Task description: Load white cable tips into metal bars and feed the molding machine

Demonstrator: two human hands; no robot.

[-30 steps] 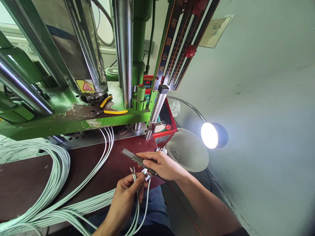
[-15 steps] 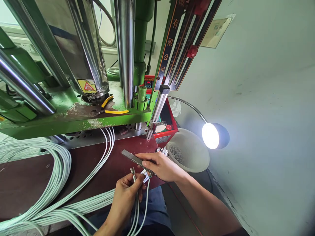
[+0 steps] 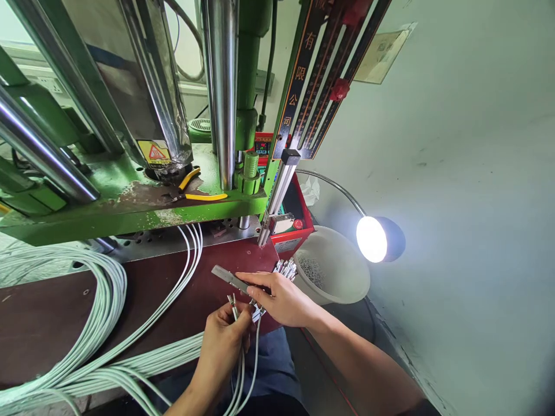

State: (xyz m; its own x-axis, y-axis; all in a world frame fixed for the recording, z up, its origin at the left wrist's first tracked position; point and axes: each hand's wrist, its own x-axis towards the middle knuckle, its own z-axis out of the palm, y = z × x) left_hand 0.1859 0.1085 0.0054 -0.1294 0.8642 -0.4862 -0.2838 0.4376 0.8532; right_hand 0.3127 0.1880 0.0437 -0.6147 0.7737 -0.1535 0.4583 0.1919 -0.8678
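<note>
My left hand is closed around several white cables, whose metal-tipped ends stick up past the thumb. Just to its right, my right hand grips a flat grey metal bar that points up and to the left. One cable runs up to the underside of the bar by my right fingers; its end there is hidden. Both hands are close together over the front edge of the dark red table. Behind the right hand lies a pile of small silvery metal parts.
A green press stands at the back, with yellow-handled pliers on its plate. Coiled white cables cover the left side. On the right are a white bucket holding metal bits, a lit lamp and a red control box.
My right hand and the metal bar have shifted slightly left, close to my left hand. More of the metal pile shows behind the right hand. Both grips stay closed.
</note>
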